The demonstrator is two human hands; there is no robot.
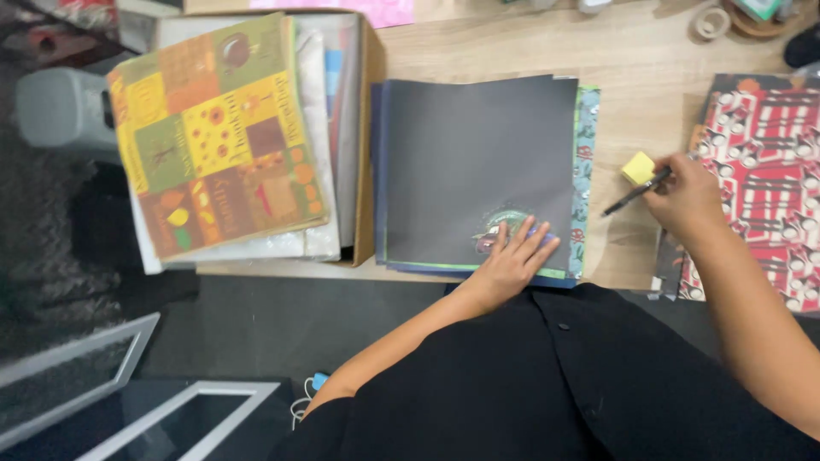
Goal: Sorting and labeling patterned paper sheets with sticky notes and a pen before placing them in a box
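My left hand (511, 260) lies flat, fingers spread, on the near edge of a dark grey sheet (478, 162) that tops a stack of coloured papers on the wooden table (632, 68). A small shiny cut-out (500, 224) sits just beyond its fingers. My right hand (686, 198) grips a black pen (634, 192) whose tip points left over the bare table. A small yellow block (638, 167) rests by the pen, touching the right hand's fingers.
A red, black and white patterned sheet (764, 171) lies under my right forearm. At left, an open cardboard box (369, 154) holds paper sheets topped by a yellow-orange patchwork sheet (218, 137). Tape rolls (709, 21) sit at the far right. Framed panels (128, 401) stand on the floor.
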